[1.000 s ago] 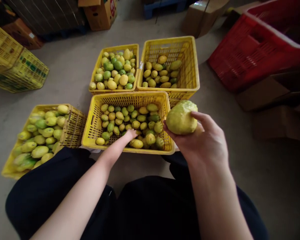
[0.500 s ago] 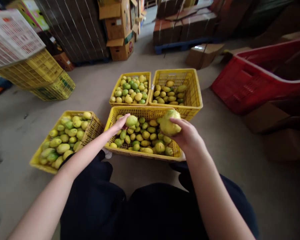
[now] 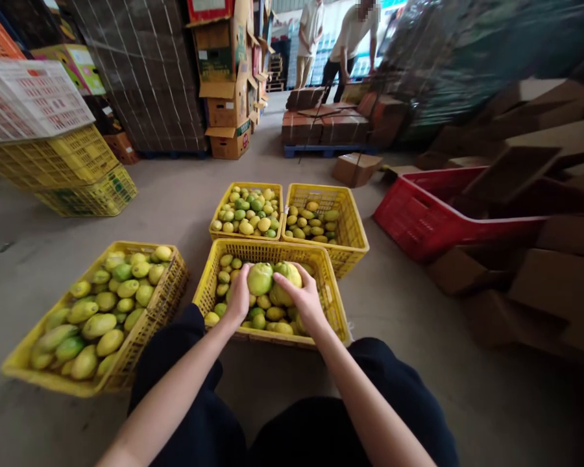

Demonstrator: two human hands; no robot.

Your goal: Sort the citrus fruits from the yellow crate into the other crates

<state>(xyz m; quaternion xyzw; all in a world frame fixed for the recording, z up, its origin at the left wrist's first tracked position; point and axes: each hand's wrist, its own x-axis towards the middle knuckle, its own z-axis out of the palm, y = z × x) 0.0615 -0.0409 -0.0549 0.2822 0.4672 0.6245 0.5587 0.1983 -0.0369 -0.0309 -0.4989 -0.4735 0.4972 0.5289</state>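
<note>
Middle crate [image 3: 333,295] sits near, left hand [image 3: 238,292] and right hand [image 3: 305,297] above it, left fruit [image 3: 260,280] and right fruit [image 3: 291,275] side by side between them; far-left crate [image 3: 246,238] and far-right crate [image 3: 349,220] stand adjacent just behind, all three holding loose fruit [image 3: 259,322]. Side crate [image 3: 152,318], also filled, is left, crate stack [image 3: 73,155] farther behind it, big bin [image 3: 416,217] right, cardboard boxes [image 3: 549,285] beside. Far back, strapped boxes [image 3: 343,128] lie on a pallet [image 3: 316,153], two people [image 3: 312,29] beyond.

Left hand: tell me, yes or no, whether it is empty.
No, the left hand has a yellow-green fruit in its grip, held above the nearest yellow crate.
</note>
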